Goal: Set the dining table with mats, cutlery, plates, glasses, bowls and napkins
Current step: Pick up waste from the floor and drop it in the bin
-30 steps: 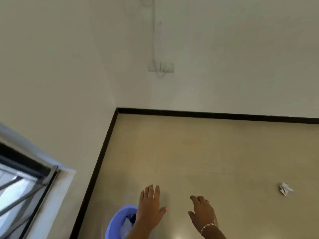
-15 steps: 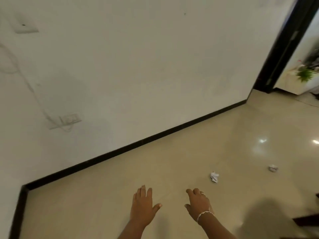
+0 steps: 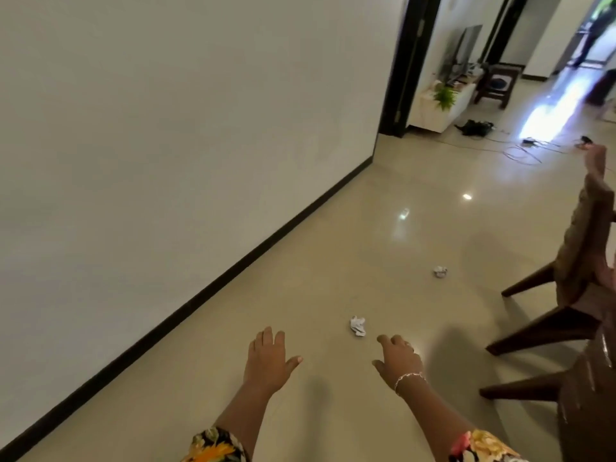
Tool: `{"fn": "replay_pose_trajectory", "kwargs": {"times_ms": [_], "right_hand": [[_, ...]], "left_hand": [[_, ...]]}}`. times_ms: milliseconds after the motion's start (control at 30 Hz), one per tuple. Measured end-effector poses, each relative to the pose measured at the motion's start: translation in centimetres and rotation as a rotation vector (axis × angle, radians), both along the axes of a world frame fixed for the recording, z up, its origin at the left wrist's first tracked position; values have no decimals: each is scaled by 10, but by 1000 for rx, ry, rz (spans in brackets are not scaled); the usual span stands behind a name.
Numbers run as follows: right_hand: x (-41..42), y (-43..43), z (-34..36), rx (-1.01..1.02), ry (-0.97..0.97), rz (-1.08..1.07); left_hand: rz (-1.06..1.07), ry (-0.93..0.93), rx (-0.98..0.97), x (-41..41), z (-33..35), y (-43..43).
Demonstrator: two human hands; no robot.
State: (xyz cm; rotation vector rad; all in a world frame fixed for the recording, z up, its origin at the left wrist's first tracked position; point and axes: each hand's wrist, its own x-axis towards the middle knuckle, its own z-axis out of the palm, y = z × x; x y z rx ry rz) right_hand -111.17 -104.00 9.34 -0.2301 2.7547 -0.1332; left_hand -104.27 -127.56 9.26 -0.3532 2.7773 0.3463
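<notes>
Holds left hand [image 3: 268, 360] flat with fingers straight, right hand [image 3: 398, 360] loosely relaxed, both empty, over glossy beige tiled floor [image 3: 333, 261]. At lower right, dark glossy brown wooden table [image 3: 590, 405] edge.

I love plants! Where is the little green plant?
The plant is far off at the upper right of the head view, on the white cabinet just past the black door frame, below the television.

Glossy beige tile floor [image 3: 383, 235]; matt off-white wall [image 3: 166, 145] left; polished dark-brown wooden chair [image 3: 546, 326] right; crumpled white paper ball [image 3: 357, 325] near.
</notes>
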Motion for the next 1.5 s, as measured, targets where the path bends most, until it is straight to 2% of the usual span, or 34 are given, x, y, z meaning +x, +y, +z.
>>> {"fn": "replay_pose_trajectory", "kwargs": {"times_ms": [233, 433, 600, 767, 1000, 1133, 1233, 1400, 1500], "right_hand": [[-72, -20, -3, -62, -60, -258], [-129, -3, -20, -1, -104, -337], [-208, 23, -36, -15, -129, -387], [-288, 48, -42, -43, -165, -362], [-377, 71, -78, 32, -261, -155], [-419, 66, -152, -9, -344, -83], [-442, 63, -246, -33, -427, -131], [-468, 47, -419, -46, -566, -200], [-481, 37, -489, -32, -619, -234]], "left_hand": [[-214, 6, -35, -118, 0, -39], [-398, -13, -4, -220, -16, -15], [-457, -10, 20, -315, -34, 15], [-448, -74, 52, -401, -46, 46], [-279, -64, 278, -492, -75, 87], [-125, -81, 388, -530, -137, 108], [-51, -108, 463, -557, -216, 124], [-86, -167, 397, -580, -359, 129], [-75, -201, 414, -593, -390, 129]]}}
